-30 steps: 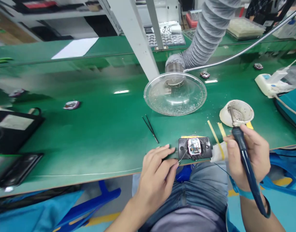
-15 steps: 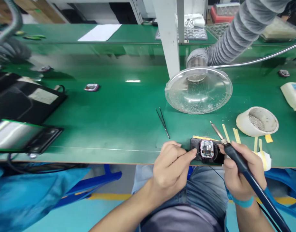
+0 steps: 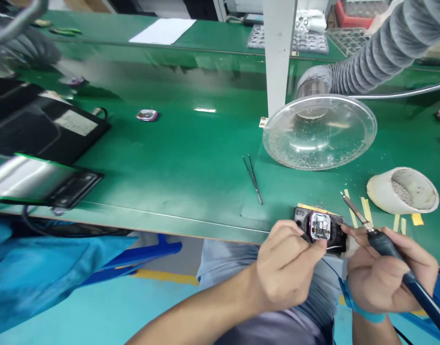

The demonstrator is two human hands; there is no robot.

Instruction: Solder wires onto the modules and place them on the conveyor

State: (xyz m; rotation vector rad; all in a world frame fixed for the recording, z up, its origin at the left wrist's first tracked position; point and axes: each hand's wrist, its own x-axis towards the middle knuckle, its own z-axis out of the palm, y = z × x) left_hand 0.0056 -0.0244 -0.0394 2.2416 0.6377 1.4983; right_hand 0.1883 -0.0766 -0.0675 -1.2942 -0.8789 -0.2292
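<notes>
Near edge: a blue wristband point(image 3: 370, 311) is circling the wrist of the right hand point(image 3: 392, 273). The right fingers are gripping a soldering iron point(image 3: 384, 243) by its dark handle; its bare tip is pointing up and away from the person, clear of the work. The right index finger is also lying against the right end of a black fixture block point(image 3: 337, 234).

Left hand point(image 3: 284, 266): fingers are curling inward, thumb and index fingertips meeting at the lower edge of the work. Cannot tell whether they are pinching anything; a thin pale line is showing just right of them, too fine to identify.

Work: a small square electronic module point(image 3: 320, 225), circuit board facing up, is sitting on the fixture block at the near edge of the green tabletop point(image 3: 191, 177), between the two hands. A yellow strip point(image 3: 315, 208) is running along the block's far edge.

Beyond the block, pale yellow tape strips point(image 3: 366, 211) are lying to the right; dark tweezers point(image 3: 253, 179) are lying to the left, legs apart. A white cup point(image 3: 379, 191) is resting on its side, grey granules showing inside.

Farther: a clear fume hood point(image 3: 320, 136) is hanging from a grey corrugated hose point(image 3: 370, 62). A second module point(image 3: 147, 115) is lying well to its left. At the back, a white paper sheet point(image 3: 162, 31) is lying on a raised green ledge point(image 3: 220, 36).
</notes>
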